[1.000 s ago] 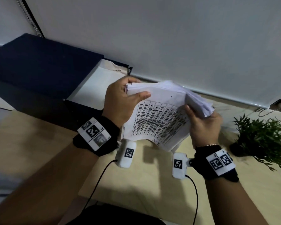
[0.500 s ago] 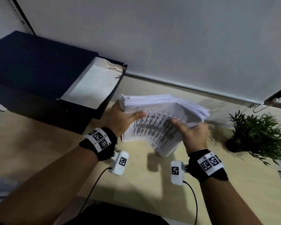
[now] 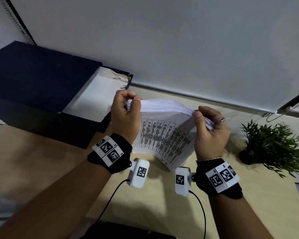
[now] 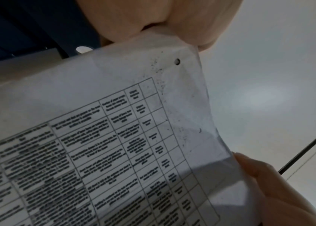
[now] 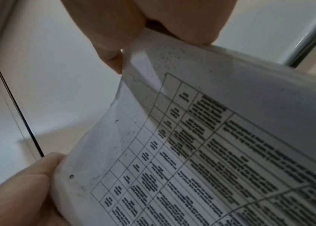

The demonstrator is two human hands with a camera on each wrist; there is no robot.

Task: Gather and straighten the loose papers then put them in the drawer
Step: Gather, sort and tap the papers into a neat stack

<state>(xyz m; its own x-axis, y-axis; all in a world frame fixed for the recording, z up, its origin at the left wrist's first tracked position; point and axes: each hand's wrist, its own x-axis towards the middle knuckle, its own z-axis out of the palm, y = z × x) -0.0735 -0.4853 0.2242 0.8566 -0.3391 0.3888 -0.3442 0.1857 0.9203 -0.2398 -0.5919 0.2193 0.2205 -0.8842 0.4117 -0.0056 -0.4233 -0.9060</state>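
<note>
A thick stack of white papers with a printed table on its near face stands on edge above the wooden desk. My left hand grips its upper left corner, thumb in front. My right hand grips the upper right corner, a ring on one finger. The left wrist view shows the table sheet pinched at its top edge. The right wrist view shows the same sheet curved between my fingers. The dark blue drawer stands pulled out of its box at the left, with a white lining.
The dark blue drawer box fills the desk's back left. A small green potted plant stands at the right, close to my right hand. A white roller blind hangs behind the desk.
Both hands moved up to the stack's top corners and shifted a little right. The sheets' top edges now lie more even.
</note>
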